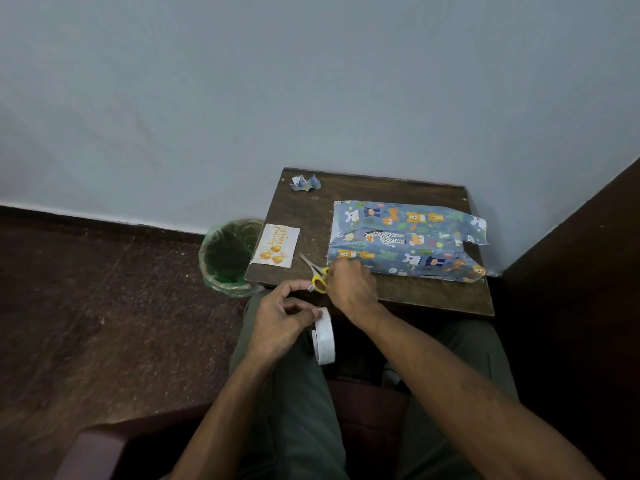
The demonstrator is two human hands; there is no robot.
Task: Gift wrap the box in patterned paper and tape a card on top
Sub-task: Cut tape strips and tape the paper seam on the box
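My left hand (pixel 277 318) has its grip pinched on the white roll of tape (pixel 323 336), which hangs on edge over my lap just below the counter's near edge, while my right hand (pixel 349 285) has its grip curled down over the yellow handles of the scissors (pixel 316 271); how its fingers sit in the loops I cannot tell, since the back of the hand hides them. The scissors' blades point away from me and to the left, lying on the dark wooden counter (pixel 304 209). On the right half of the counter lies the box (pixel 405 239), covered in blue patterned paper with bears and other animals, with loose paper sticking out at its right end. The green-lined bin (pixel 225 258) stands on the floor just beside the counter's left edge. The card (pixel 276 249) with gold printing lies flat near the counter's left edge, well apart from the box. A small crumpled scrap of paper (pixel 305 183) sits at the far left corner.
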